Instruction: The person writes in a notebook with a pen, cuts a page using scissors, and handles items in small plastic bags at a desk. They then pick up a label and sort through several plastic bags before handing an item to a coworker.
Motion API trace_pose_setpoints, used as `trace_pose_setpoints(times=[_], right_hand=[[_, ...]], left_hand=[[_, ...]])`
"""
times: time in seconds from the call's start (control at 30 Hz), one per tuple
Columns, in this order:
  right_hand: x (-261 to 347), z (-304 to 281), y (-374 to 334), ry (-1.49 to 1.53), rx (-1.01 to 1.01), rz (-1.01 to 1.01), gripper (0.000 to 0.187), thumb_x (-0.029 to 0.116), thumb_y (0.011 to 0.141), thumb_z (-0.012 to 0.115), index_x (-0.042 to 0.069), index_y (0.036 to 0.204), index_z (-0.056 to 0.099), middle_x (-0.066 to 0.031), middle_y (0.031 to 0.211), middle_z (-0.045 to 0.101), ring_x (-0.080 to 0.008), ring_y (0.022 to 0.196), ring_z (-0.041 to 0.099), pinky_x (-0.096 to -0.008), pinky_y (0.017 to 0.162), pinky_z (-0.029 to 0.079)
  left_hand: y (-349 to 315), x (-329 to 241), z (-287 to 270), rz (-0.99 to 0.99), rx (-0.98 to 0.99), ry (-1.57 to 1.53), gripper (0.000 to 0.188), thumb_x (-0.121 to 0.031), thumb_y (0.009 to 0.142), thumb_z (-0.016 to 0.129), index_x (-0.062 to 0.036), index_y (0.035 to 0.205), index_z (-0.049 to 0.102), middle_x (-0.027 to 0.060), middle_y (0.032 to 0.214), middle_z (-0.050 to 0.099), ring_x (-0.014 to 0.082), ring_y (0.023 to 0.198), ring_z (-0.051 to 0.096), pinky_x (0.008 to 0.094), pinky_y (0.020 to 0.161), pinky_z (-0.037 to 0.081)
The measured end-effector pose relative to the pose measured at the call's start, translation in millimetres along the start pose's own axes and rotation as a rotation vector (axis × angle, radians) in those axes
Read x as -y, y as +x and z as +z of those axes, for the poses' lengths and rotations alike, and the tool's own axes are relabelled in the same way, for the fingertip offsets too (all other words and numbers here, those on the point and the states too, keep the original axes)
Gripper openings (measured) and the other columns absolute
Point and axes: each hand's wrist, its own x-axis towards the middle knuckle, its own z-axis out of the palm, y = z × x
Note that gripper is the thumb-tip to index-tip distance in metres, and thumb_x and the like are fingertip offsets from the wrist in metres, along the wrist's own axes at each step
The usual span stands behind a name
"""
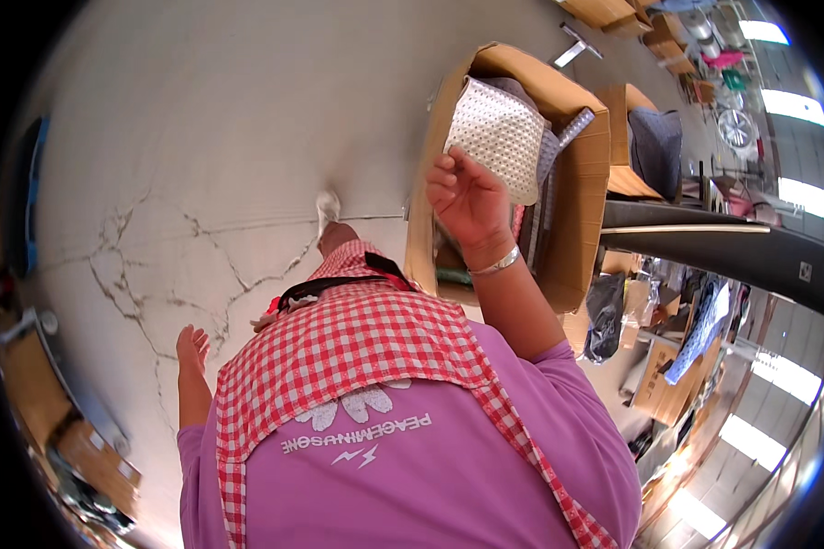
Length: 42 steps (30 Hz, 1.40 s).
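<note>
My right hand [468,194], with a silver bracelet at the wrist, is over the near left part of a tall cardboard box [584,197]. Its fingers are curled, and the tips pinch the near left corner of a white sheet with a pattern of dark dots [499,128]. The sheet slants across the top of the box, over grey folded material that it partly covers. Low at my left side hangs my left hand [192,348], its fingers stretched out and holding nothing.
A second carton [619,137] with dark grey fabric [656,151] stands beyond the box. A long dark beam or tabletop [723,240] juts in from the right. Cartons and bagged goods lie behind it. More cartons [96,462] are at the far left. The concrete floor is cracked.
</note>
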Motion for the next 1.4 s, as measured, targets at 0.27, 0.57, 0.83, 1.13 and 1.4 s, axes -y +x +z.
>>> trace_pose_setpoints(times=[0.27,0.57,0.83,1.13,1.4], right_hand=[[77.5,24.8,155.3,0.07,0.048,-0.089,0.021,0.016,0.092,0.048,0.001,0.102,0.059,-0.0047,0.085,0.052,-0.0139,0.071,0.043,-0.0227,0.057,0.037],[201.5,70.0,310.1,0.081,0.172,-0.193,0.024,0.017,0.092,0.048,0.0,0.105,0.059,-0.0012,0.078,0.045,-0.0119,0.067,0.039,-0.0216,0.054,0.035],[327.4,86.0,419.5,0.147,0.136,-0.445,0.02,0.011,0.085,0.053,0.002,0.101,0.061,-0.0031,0.078,0.052,-0.013,0.066,0.042,-0.0231,0.054,0.035],[465.5,84.6,474.0,0.234,0.03,-0.813,0.028,-0.003,0.077,0.057,0.004,0.104,0.059,-0.003,0.083,0.052,-0.0133,0.071,0.045,-0.0244,0.062,0.041],[633.2,27.3,523.7,0.185,-0.009,-0.998,0.024,0.012,0.084,0.067,0.008,0.107,0.06,0.004,0.078,0.05,-0.0106,0.072,0.047,-0.0259,0.07,0.045]], left_hand=[[61.1,-137.8,169.4,0.054,0.294,0.474,0.044,-0.039,0.089,0.055,-0.0177,0.127,0.046,0.006,0.107,0.061,0.0185,0.091,0.059,0.0347,0.076,0.046],[108.8,-329.4,316.5,0.057,0.375,0.708,0.042,-0.036,0.09,0.054,-0.0145,0.126,0.048,0.0055,0.104,0.062,0.0186,0.088,0.06,0.0328,0.074,0.048],[224.1,-550.6,468.2,0.139,0.454,1.038,0.041,-0.034,0.091,0.053,-0.0117,0.125,0.049,0.0051,0.1,0.063,0.0188,0.086,0.061,0.0311,0.072,0.049],[257.8,-865.3,824.7,0.39,0.559,0.922,0.042,-0.034,0.091,0.052,-0.011,0.126,0.048,0.0029,0.099,0.062,0.0168,0.086,0.059,0.0321,0.075,0.048],[204.5,-944.3,1150.3,0.404,0.723,1.106,0.018,-0.038,0.091,0.05,-0.0196,0.093,0.053,-0.0017,0.084,0.058,0.0116,0.074,0.055,0.0267,0.06,0.045]])
